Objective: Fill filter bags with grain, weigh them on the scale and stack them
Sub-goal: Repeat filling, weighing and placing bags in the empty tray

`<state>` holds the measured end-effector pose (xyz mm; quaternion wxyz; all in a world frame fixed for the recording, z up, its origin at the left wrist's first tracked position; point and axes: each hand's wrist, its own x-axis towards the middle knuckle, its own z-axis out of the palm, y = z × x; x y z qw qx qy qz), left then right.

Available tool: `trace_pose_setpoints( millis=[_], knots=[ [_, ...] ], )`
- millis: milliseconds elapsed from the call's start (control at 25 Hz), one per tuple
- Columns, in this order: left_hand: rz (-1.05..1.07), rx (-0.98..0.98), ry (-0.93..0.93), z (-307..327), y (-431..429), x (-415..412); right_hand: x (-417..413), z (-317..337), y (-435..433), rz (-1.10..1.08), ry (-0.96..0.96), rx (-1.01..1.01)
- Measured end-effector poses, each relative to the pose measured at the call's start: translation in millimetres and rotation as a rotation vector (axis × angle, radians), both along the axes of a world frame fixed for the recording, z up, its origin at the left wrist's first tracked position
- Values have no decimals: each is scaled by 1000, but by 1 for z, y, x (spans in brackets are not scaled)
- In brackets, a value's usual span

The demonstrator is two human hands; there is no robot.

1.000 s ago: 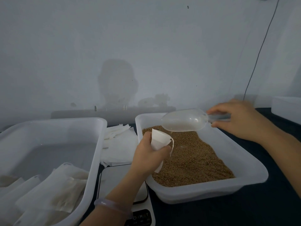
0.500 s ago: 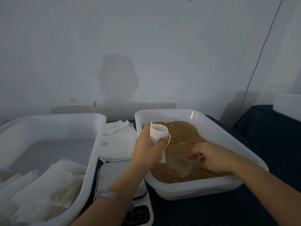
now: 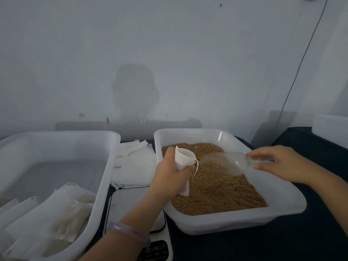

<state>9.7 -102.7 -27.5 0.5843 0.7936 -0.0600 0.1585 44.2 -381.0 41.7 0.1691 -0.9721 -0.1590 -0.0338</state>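
Head view: translucent white plastic tub (image 3: 56,133) w/ filled white bags (image 3: 52,213), cut off by frame. Next, white digital scale (image 3: 130,202) half hidden under forearm (image 3: 137,221); keys read "M", "T", rest illegible. Above brown grain (image 3: 216,193), left hand (image 3: 169,179) grips white paper filter bag (image 3: 183,160), axis upright, mouth up-right. At R, clear plastic scoop (image 3: 224,163) lies L-R, mouth toward bag; right hand (image 3: 282,162) pinches handle.

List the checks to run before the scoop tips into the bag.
1. Bag mouth open: ok, the left hand holds it gaping upward.
2. Scoop gripped: ok, the right hand holds its handle.
3. Scoop loaded: cannot tell; it is clear, with grain behind it.
4. Scoop lip over the mouth: not ok, it sits beside the bag.
5. Bag above the bin: ok, spills would land in grain.
6. Scale ready: cannot tell, the forearm hides part of it.
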Motion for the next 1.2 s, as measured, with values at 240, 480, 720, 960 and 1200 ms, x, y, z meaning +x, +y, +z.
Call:
trace_pose_setpoints(
  millis=[240, 480, 720, 960, 1200],
  knots=[
    [37, 125, 21, 2, -3, -1, -2, 38, 10, 108, -102, 135],
    [51, 183, 64, 1, -5, 0, -8, 50, 30, 168, -278, -97],
    [77, 257, 47, 3, -7, 0, -10, 55, 35, 157, -340, -168],
    [73, 269, 44, 2, -8, -1, -11, 54, 37, 172, -351, -170],
    [77, 269, 38, 1, -7, 2, -7, 43, 30, 163, -229, 5]
  ],
)
